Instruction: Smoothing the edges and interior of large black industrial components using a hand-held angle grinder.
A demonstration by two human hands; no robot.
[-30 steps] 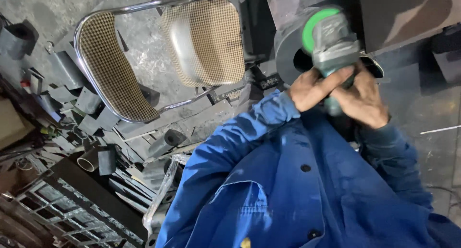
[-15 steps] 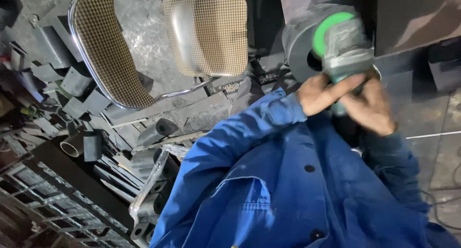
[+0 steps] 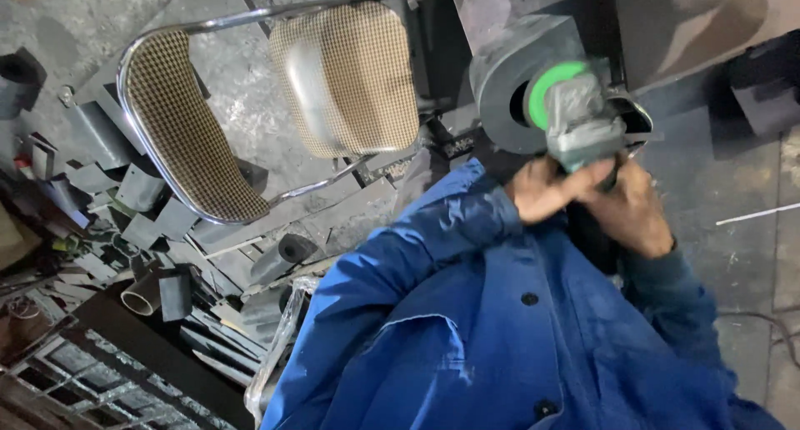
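Both hands are clamped together on a grey-bodied angle grinder with a bright green ring (image 3: 575,105), which serves here as the landmark. The left hand (image 3: 546,188) wraps the grinder's lower body from the chair side, fingers curled round it; the right hand (image 3: 633,209) closes over the same grip from the opposite side, and the two hands touch. The grinder's head sits against a dark grey curved steel housing (image 3: 517,67), whose rounded edge lies just beside the green ring. Below the grinder, the blue work-jacket sleeves (image 3: 433,255) fill the lower middle of the view and hide whatever lies under the hands. Well apart from the grinder, on the left-hand side, stands a chrome-tube chair with checked brown woven seat and back (image 3: 346,76); its seat edge ends near the housing, with a narrow dark gap between. Further from the grinder, beyond the chair, a heap of grey cut steel offcuts and short pipe pieces (image 3: 158,222) crowds the floor. On the grinder's other side the bare grey concrete floor (image 3: 733,172) lies open, crossed only by a thin pale rod (image 3: 754,214).
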